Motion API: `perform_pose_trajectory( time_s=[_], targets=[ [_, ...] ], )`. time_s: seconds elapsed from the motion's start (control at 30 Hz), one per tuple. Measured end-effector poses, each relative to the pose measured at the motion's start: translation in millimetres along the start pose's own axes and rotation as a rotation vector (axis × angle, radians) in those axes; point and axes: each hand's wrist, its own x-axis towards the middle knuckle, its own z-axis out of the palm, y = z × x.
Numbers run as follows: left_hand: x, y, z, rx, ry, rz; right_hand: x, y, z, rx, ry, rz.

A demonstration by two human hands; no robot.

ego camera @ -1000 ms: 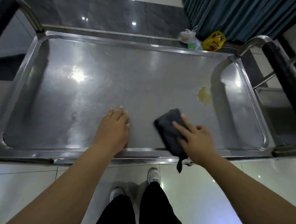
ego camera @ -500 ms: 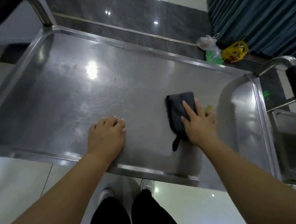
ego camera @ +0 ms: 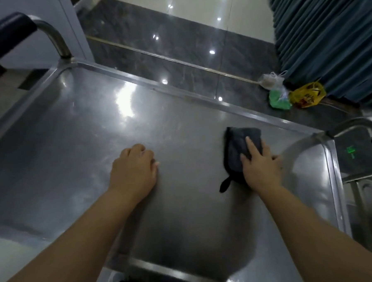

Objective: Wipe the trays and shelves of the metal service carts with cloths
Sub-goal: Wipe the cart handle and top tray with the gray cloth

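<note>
Dark cloth (ego camera: 235, 153) lying flat on the cart's top tray (ego camera: 73, 146), toward the right end, one loose corner trailing back; pressed down by the right hand (ego camera: 261, 169) — fingers (ego camera: 251, 146) straight, slightly spread over the fabric, not curled round it; left hand (ego camera: 132, 169) resting palm-down on bare metal well left of the cloth, fingers close together, a little bent; beyond the far rim, yellow and green bags (ego camera: 305, 94) on the dark floor (ego camera: 175, 44) beside a teal curtain (ego camera: 326, 36).

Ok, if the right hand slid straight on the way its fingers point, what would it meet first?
Pushing the dark cloth ahead, the right hand would cross bare metal and probably meet the tray's raised far rim first. Nothing else shows in that line.
</note>
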Motion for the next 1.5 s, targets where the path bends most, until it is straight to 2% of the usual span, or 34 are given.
perform_pose_trajectory(
  time_s=[0.03,0.07,0.1,0.13,0.23,0.27,0.3,0.37,0.4,0.47,0.5,0.53,0.6,0.7,0.73,0.8,0.9,0.93,1.0,1.1,1.13,1.2,1.3,1.33,1.37,1.43,1.5],
  targets=[
    [7,3,1,-0.007,-0.009,0.003,8,-1,-1,0.043,-0.015,0.142],
    [14,8,3,-0.018,-0.018,0.008,10,-9,-1,0.040,-0.017,0.198],
    [20,13,4,-0.032,-0.019,0.019,7,-19,1,0.020,-0.012,0.165],
    [28,18,5,-0.046,-0.014,0.037,3,-31,4,0.000,0.007,0.043],
    [50,30,10,-0.055,-0.026,0.084,-9,-52,12,-0.079,0.030,-0.510],
    [57,33,12,-0.035,-0.051,0.095,-3,-52,10,-0.104,0.033,-0.606],
    [63,33,13,-0.001,-0.075,0.108,9,-48,6,-0.134,0.045,-0.625],
    [69,31,14,0.051,-0.105,0.140,43,-39,-4,-0.217,0.080,-0.504],
    [70,29,14,0.049,-0.109,0.154,61,-34,-10,-0.223,0.062,-0.370],
    [70,27,15,0.054,-0.107,0.174,90,-33,-21,-0.071,0.033,-0.017],
    [70,27,16,0.075,-0.111,0.176,97,-38,-22,-0.008,0.046,0.095],
    [70,28,17,0.100,-0.119,0.171,98,-49,-20,-0.006,0.057,0.118],
    [70,32,19,0.135,-0.137,0.141,90,-80,-9,-0.031,0.061,-0.071],
    [70,32,21,0.136,-0.141,0.133,83,-114,3,-0.113,0.052,-0.574],
    [70,30,20,0.129,-0.146,0.136,90,-117,1,-0.146,0.044,-0.628],
    [71,28,19,0.114,-0.177,0.136,110,-112,-8,-0.150,0.033,-0.474],
    [71,28,19,0.110,-0.197,0.125,125,-98,-15,-0.023,0.007,-0.071],
    [70,30,19,0.114,-0.196,0.115,122,-98,-16,-0.018,0.003,-0.041],
    [69,34,18,0.139,-0.190,0.100,108,-100,-14,-0.039,-0.012,-0.186],
    [69,41,14,0.144,-0.178,0.097,86,-77,-12,-0.081,-0.029,-0.591],
    [68,43,11,0.140,-0.174,0.098,85,-62,-12,-0.089,-0.012,-0.609],
    [64,49,9,0.137,-0.161,0.119,90,-24,-16,-0.085,0.029,-0.384],
    [53,64,15,0.097,-0.127,0.234,93,23,-26,-0.014,0.003,0.132],
    [48,71,18,0.076,-0.122,0.275,89,28,-27,0.013,0.004,0.228],
    [43,78,21,0.054,-0.125,0.305,81,28,-27,0.032,0.009,0.244],
    [32,92,30,0.020,-0.154,0.327,61,21,-20,0.009,0.006,0.056],
    [18,100,40,0.028,-0.195,0.332,37,23,-10,-0.024,0.015,-0.276]
  ],
)
